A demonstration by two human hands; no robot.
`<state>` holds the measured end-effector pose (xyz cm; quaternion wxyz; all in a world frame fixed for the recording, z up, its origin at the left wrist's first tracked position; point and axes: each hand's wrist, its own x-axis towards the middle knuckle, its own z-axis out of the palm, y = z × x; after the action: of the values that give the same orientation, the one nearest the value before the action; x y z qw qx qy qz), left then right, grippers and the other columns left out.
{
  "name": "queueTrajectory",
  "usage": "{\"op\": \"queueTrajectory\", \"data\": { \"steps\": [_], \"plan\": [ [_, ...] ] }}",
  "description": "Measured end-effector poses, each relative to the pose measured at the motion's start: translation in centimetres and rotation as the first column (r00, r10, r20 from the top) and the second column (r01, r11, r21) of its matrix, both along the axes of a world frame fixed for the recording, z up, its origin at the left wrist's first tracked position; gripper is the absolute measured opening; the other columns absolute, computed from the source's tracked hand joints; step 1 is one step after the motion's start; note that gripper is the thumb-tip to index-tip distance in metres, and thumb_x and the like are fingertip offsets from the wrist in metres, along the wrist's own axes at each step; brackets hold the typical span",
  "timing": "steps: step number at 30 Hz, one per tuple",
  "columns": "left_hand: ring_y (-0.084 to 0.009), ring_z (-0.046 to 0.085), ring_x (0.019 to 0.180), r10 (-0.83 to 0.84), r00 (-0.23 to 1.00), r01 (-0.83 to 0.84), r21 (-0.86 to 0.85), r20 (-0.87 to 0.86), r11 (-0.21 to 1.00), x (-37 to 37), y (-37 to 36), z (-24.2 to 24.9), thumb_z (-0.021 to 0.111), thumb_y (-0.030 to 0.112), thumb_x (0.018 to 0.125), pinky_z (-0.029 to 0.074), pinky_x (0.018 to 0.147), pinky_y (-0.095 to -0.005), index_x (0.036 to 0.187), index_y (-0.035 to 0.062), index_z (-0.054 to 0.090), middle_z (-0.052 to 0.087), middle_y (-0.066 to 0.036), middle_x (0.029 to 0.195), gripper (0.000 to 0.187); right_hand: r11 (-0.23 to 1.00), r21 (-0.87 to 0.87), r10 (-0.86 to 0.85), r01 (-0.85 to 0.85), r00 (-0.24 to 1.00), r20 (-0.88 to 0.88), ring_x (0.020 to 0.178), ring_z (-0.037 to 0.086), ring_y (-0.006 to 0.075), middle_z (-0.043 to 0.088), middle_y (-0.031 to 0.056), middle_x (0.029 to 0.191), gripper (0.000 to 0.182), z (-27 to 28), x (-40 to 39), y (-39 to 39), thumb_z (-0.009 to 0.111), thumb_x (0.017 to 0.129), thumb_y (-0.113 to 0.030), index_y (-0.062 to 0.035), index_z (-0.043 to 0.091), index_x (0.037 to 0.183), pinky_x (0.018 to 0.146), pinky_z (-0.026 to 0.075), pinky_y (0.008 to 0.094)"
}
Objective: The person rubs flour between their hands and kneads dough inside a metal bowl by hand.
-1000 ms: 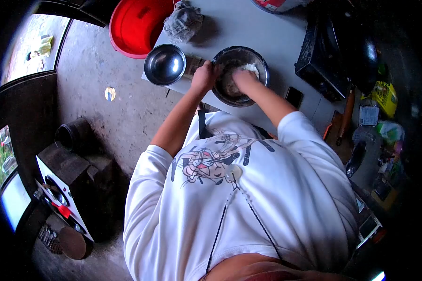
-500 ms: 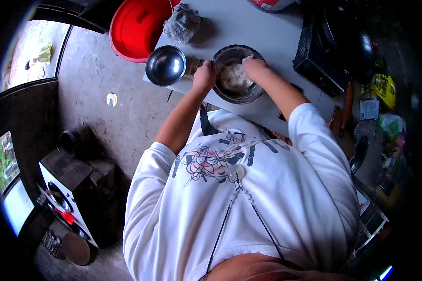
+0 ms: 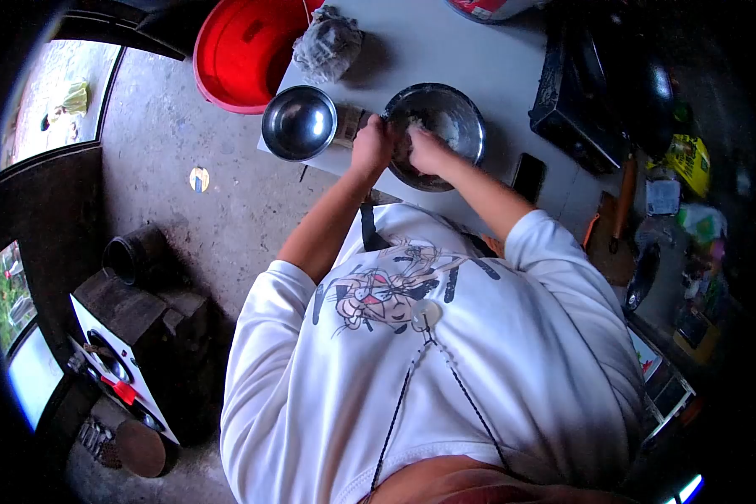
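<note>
A steel mixing bowl [image 3: 476,118] stands on the white table, with pale, floury dough [image 3: 448,128] inside. My left hand [image 3: 371,144] is closed on the bowl's left rim. Inside the bowl, my right hand [image 3: 429,153] presses into the dough on the left side, its fingers curled and partly hidden. A second steel bowl [image 3: 298,124], shiny inside, sits left of my left hand at the table's edge.
Behind the second bowl are a red bucket [image 3: 242,50] and a crumpled grey plastic bag [image 3: 328,46]. A dark phone [image 3: 527,178] lies right of the mixing bowl. A black stove [image 3: 554,126] stands farther right on the white table [image 3: 428,50].
My right hand has moved from the right side of the bowl to the left, close to my left hand. The bowl has shifted slightly right; my left hand stays at its rim.
</note>
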<state>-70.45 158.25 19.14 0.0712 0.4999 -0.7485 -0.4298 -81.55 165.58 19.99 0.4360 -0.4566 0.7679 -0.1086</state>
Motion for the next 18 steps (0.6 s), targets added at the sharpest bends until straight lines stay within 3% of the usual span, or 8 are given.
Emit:
{"op": "queueTrajectory", "data": {
  "steps": [2,5,7,9,11,14,16,18],
  "plan": [
    [-0.0429,0.051,0.077,0.002,1.0,-0.002,0.006,0.006,1.0,-0.2,-0.2,0.4,0.044,0.03,0.079,0.04,0.068,-0.0487,0.084,0.0012,0.044,0.054,-0.026,0.079,0.029,0.991,-0.127,-0.004,-0.035,0.956,-0.295,0.089,0.052,0.0365,0.055,0.0246,0.085,0.035,-2.2,0.6,-1.0,0.052,0.066,-0.005,0.0059,0.044,0.099,0.08,0.039,0.0421],
    [-0.0424,0.049,0.078,0.017,0.999,-0.017,-0.015,0.027,1.0,0.0,0.2,0.7,0.046,0.024,0.08,0.039,0.064,-0.0478,0.081,0.0014,0.044,0.053,-0.025,0.077,0.022,0.991,-0.08,-0.12,0.103,0.959,-0.255,0.088,0.053,0.0357,0.053,0.0257,0.091,0.036,-3.4,0.3,-2.7,0.053,0.066,-0.005,0.0061,0.043,0.099,0.076,0.041,0.042],
    [-0.0421,0.052,0.077,-0.043,0.999,0.043,-0.033,0.008,0.999,0.2,-0.2,0.4,0.045,0.027,0.078,0.04,0.067,-0.0483,0.084,0.0013,0.045,0.055,-0.026,0.078,0.027,0.987,-0.126,0.057,-0.096,0.956,-0.287,0.081,0.056,0.0334,0.052,0.0255,0.095,0.029,-2.2,-0.7,-2.6,0.049,0.069,0.001,0.0049,0.047,0.097,0.067,0.047,0.0393],
    [-0.042,0.052,0.076,-0.062,0.998,0.063,-0.051,0.024,0.997,0.2,-0.4,0.0,0.046,0.027,0.078,0.041,0.067,-0.0482,0.084,0.0014,0.045,0.055,-0.026,0.078,0.026,0.984,0.163,-0.132,0.067,0.891,0.435,0.078,0.058,0.0274,0.055,0.0193,0.09,0.029,-0.4,-4.0,-2.6,0.049,0.068,0.002,0.0029,0.049,0.097,0.059,0.049,0.0342],
    [-0.0419,0.052,0.075,-0.07,0.997,0.072,-0.06,0.039,0.996,0.2,-0.5,-0.1,0.046,0.026,0.078,0.041,0.067,-0.0481,0.084,0.0015,0.045,0.055,-0.026,0.077,0.026,0.972,0.214,-0.218,0.097,0.713,0.667,0.074,0.057,0.0206,0.054,0.011,0.091,0.028,4.5,-6.3,-1.7,0.054,0.067,-0.003,0.0004,0.05,0.095,0.056,0.047,0.0275],
    [-0.042,0.052,0.074,-0.078,0.997,0.08,-0.064,0.028,0.995,0.0,-0.4,0.3,0.046,0.026,0.077,0.041,0.067,-0.0483,0.084,0.0017,0.045,0.055,-0.026,0.076,0.025,0.971,0.236,-0.11,0.04,0.951,0.288,0.065,0.058,0.0194,0.056,0.0129,0.086,0.02,3.3,-8.0,-3.0,0.048,0.074,-0.012,0.0013,0.053,0.088,0.05,0.046,0.0278],
    [-0.0422,0.052,0.074,-0.075,0.996,0.078,-0.059,0.057,0.995,-0.1,-0.5,0.3,0.046,0.026,0.077,0.042,0.066,-0.0484,0.084,0.002,0.045,0.055,-0.025,0.076,0.025,0.91,0.311,0.319,-0.275,0.942,-0.1,0.064,0.058,0.0277,0.057,0.0184,0.082,0.028,-0.6,-8.0,-5.1,0.042,0.078,-0.022,0.002,0.054,0.087,0.055,0.046,0.0357],
    [-0.0421,0.052,0.073,-0.064,0.996,0.068,-0.056,0.068,0.996,-0.1,-0.4,0.5,0.046,0.027,0.077,0.042,0.066,-0.0485,0.084,0.0021,0.045,0.055,-0.025,0.076,0.025,0.982,0.005,0.182,-0.19,0.932,-0.313,0.076,0.055,0.031,0.055,0.0192,0.086,0.024,-1.1,-4.2,-3.7,0.046,0.075,-0.021,0.0008,0.055,0.078,0.065,0.043,0.0395]
  ]
}}
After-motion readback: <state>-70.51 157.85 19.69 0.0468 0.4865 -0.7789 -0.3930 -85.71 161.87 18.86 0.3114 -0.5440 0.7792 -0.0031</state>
